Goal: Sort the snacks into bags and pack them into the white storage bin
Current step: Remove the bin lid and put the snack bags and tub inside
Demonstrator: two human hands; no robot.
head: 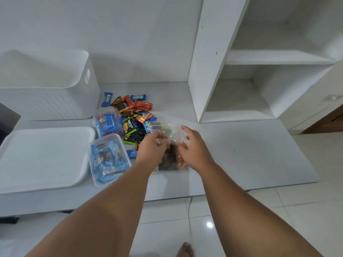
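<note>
Head view: our left hand point(153, 145) has its fingers curled, pinching the top edge of the clear bag point(169, 162). The bag lies on the worktop point(241, 154) with dark and orange snacks inside. Our right hand point(192, 147) is on the bag's other side, fingers bent down onto the film; it's blurred, so we can't tell if they grip. Loose snack pile point(133, 110) just behind the bag. Two clear tubs point(109, 160) of blue packs to the left. White storage bin point(55, 101) back left, its lid point(42, 154) flat in front.
</note>
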